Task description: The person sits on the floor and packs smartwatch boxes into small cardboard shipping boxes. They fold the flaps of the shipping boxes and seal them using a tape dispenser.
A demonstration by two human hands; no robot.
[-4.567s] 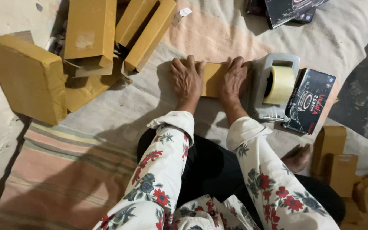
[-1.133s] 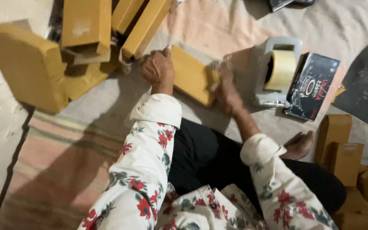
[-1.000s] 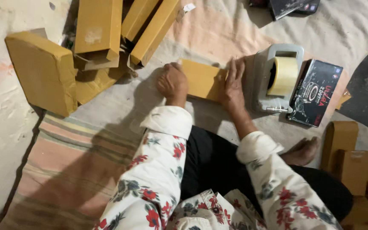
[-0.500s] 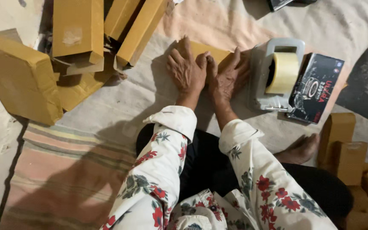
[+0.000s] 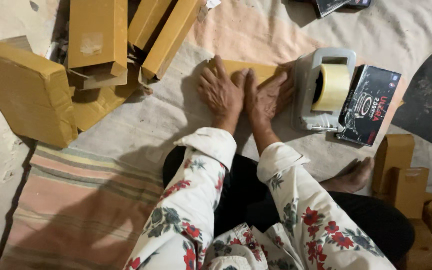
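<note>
Flat yellow-brown parcel (image 5: 256,72) on cloth, mostly covered

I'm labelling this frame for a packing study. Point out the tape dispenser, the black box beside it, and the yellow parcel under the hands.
tape dispenser (image 5: 303,95): head view, on its grey side wall.
black box (image 5: 371,107): head view, on its top face.
yellow parcel (image 5: 258,70): head view, on the strip showing beyond the fingers.
</note>
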